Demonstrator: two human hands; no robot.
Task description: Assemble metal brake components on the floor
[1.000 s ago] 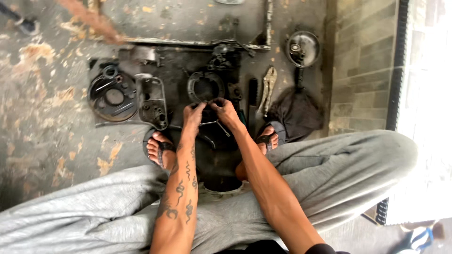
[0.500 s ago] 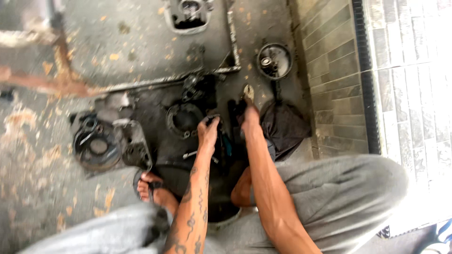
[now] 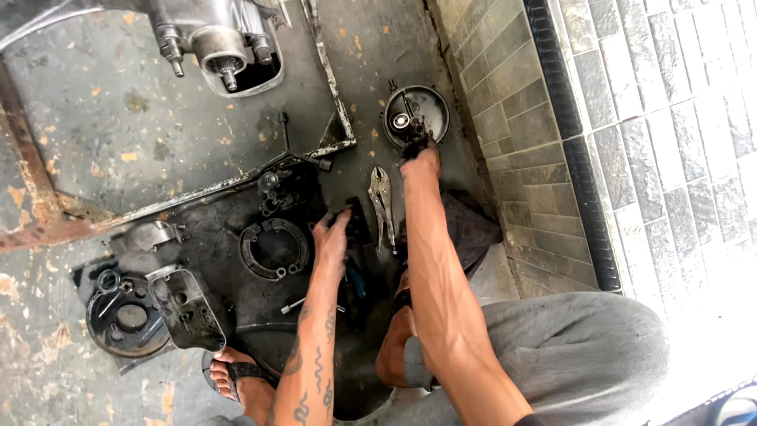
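the round dark drum plate (image 3: pixel 415 116) lies on the concrete floor (image 3: pixel 118 118) at about one o'clock from the person's knees, just beside the foot of the stone-tiled wall (image 3: pixel 505 102), so little room is left on its three o'clock side. the right hand (image 3: pixel 419 156) reaches to the plate's six o'clock edge, fingers curled on a small dark part there; whether it grips it i cannot tell. the left hand (image 3: pixel 334 234) rests, fingers bent, on a dark block (image 3: pixel 355 225) at the centre. between the two arms lie locking pliers (image 3: pixel 383 207), pointing to twelve. at nine o'clock of the left hand sit brake shoes (image 3: pixel 274 248), farther out an oblong cover (image 3: pixel 189 309). open floor spreads at ten o'clock, bounded by a rusty angle frame (image 3: pixel 335 102).
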